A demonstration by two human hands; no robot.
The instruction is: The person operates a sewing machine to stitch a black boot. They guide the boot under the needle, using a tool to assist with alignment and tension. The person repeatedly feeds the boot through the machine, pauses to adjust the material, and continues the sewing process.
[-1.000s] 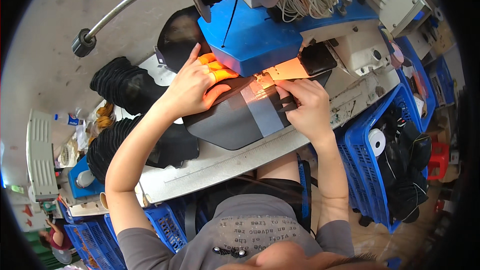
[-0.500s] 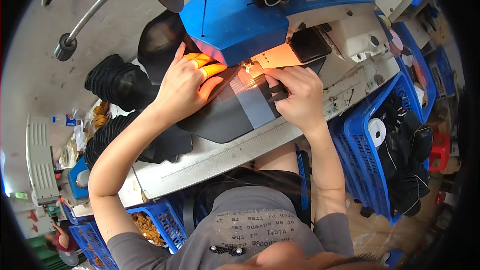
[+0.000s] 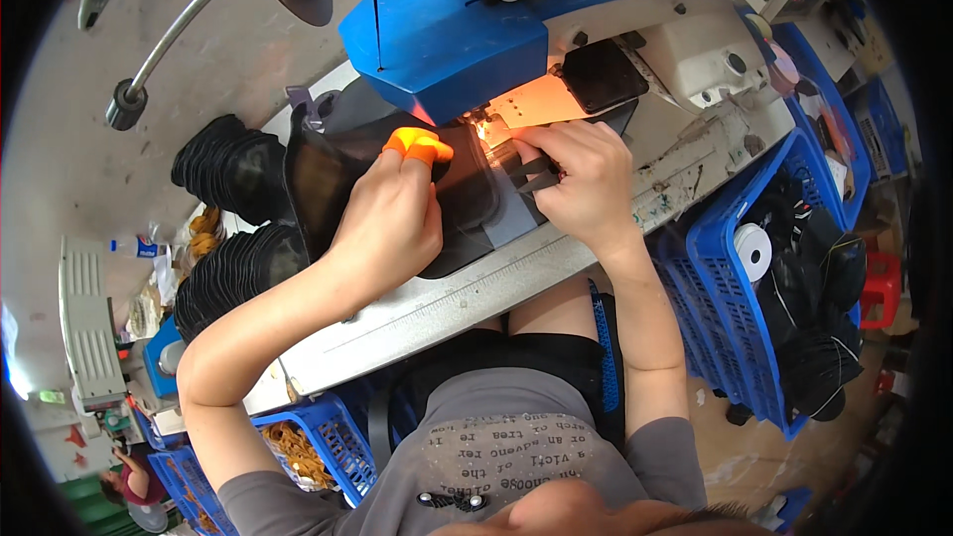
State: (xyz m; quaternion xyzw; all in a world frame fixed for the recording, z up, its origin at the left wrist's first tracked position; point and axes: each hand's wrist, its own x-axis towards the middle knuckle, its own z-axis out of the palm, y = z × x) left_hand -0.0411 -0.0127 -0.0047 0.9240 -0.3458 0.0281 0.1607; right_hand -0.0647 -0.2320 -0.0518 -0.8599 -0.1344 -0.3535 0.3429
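Observation:
A dark fabric panel [image 3: 463, 197] with a grey band [image 3: 511, 218] lies under the lit needle area of a blue-headed sewing machine [image 3: 447, 35]. My left hand [image 3: 392, 213], orange covers on some fingertips, is closed on the panel left of the needle; its thumb side faces the grey band. The panel's left part stands up in a fold beside that hand. Just right of the needle, my right hand [image 3: 586, 179] pinches a narrow black strap [image 3: 534, 175], whose loop shows beneath the fingers. My fingertips hide where strap and panel meet.
Stacks of black pieces [image 3: 233, 169] stand on the left of the table. A ruler-marked edge [image 3: 437, 310] runs along the front. Blue baskets [image 3: 730, 337] with black goods and a white spool [image 3: 752, 251] stand at right. A black rectangular object [image 3: 604, 76] rests on the machine bed.
My left hand has moved right and toward me, its spread fingers now curled in. The panel has turned and folded up at its left. My right hand shifted slightly left, still holding the strap.

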